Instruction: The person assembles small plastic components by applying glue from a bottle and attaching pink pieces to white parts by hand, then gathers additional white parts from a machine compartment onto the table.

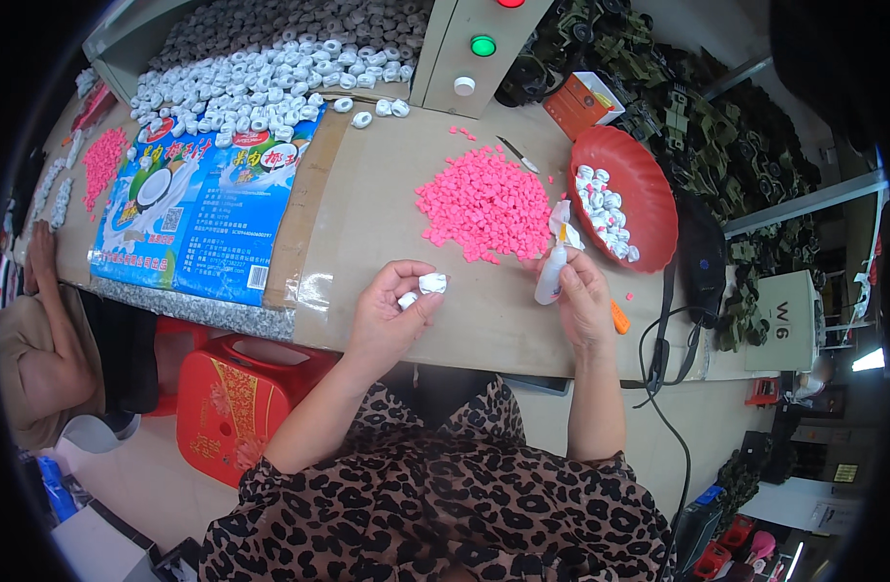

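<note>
My left hand (391,315) is closed around small white rounded pieces. One white piece (432,282) shows between thumb and forefinger, and another sits lower against the fingers. Over to the right, my right hand (587,310) grips a small translucent white squeeze bottle (550,277), its yellow nozzle tilted upward. Just beyond the bottle lies a crumpled white tissue (571,238). Between and beyond my hands spreads a heap of small pink pieces (484,204). At the right, a red scalloped bowl (651,179) holds several white pieces, some with pink on them.
A small knife (518,155) lies behind the pink heap. Many white pieces (260,87) are piled at the back left beside a blue printed cardboard sheet (197,218). A red stool (231,412) stands below the table edge. A co-worker's arm (57,330) rests at far left.
</note>
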A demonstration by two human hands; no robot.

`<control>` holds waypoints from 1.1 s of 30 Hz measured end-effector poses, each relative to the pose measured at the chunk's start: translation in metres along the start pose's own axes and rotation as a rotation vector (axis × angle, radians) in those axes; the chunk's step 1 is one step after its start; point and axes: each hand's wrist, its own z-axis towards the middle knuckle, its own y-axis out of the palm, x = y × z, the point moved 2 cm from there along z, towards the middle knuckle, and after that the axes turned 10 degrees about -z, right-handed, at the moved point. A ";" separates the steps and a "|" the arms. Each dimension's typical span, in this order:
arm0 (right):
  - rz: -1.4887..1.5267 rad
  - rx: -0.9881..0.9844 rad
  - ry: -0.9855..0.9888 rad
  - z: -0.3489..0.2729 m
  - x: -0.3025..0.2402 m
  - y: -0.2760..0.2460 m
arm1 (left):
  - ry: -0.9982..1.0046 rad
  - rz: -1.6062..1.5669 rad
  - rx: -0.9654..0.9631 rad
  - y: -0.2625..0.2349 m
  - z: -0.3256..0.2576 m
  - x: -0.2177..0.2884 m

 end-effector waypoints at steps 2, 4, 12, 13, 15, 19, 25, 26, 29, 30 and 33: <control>-0.047 -0.004 0.027 0.003 0.002 0.000 | -0.009 -0.006 -0.001 0.000 0.001 0.000; -0.012 -0.005 0.107 0.006 0.011 -0.002 | -0.015 -0.007 0.000 0.001 0.001 0.000; -1.192 0.167 -0.300 0.013 0.007 0.035 | -0.039 -0.026 0.005 0.002 0.000 0.002; -1.269 0.168 -0.287 0.013 0.004 0.037 | -0.039 -0.025 0.002 0.002 0.000 0.002; -1.272 0.174 -0.304 0.015 0.008 0.034 | -0.040 -0.004 -0.028 0.002 0.001 0.002; -0.812 0.120 -0.092 0.011 0.014 0.028 | -0.023 0.026 -0.021 0.000 0.000 -0.002; -0.192 0.150 0.064 -0.007 0.011 0.043 | -0.026 0.006 -0.067 0.002 0.002 -0.004; -0.185 0.145 0.062 -0.009 0.014 0.046 | -0.022 0.018 -0.064 0.003 0.001 -0.005; -0.018 0.080 -0.004 -0.013 0.020 0.056 | -0.026 0.039 -0.054 0.006 0.000 -0.005; 0.062 0.011 0.000 -0.015 0.020 0.060 | -0.034 0.042 -0.049 0.007 -0.001 -0.005; 0.226 -0.117 0.064 -0.016 0.019 0.070 | -0.034 0.082 -0.090 0.006 -0.002 -0.002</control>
